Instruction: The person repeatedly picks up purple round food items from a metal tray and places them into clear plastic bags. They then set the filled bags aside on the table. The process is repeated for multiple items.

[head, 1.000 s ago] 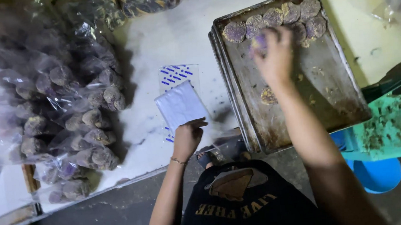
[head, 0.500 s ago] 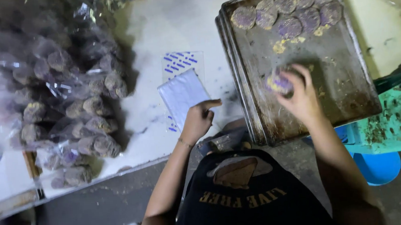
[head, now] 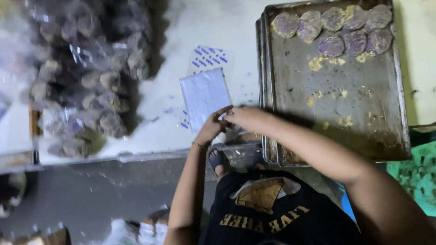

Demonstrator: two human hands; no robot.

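My left hand (head: 212,129) and my right hand (head: 245,117) meet at the near edge of a small stack of clear plastic bags (head: 203,90) with blue print, lying on the white table (head: 221,16). My left hand pinches the top bag's near edge. My right hand is closed with its fingertips at the same spot, and the purple biscuit it carried is hidden inside it. To the right lies a worn metal baking tray (head: 402,76) with several round purple biscuits (head: 343,29) along its far edge and yellow crumbs (head: 318,63) below them.
A heap of filled clear bags of biscuits (head: 88,70) covers the table's left side. A green patterned surface (head: 433,175) sits low at the right. My sandalled foot (head: 218,160) shows under the table edge, with packets (head: 129,241) on the floor.
My right hand picked a purple biscuit off the tray and brought it left to the bag stack. My left hand stayed at the bags and now meets the right hand.
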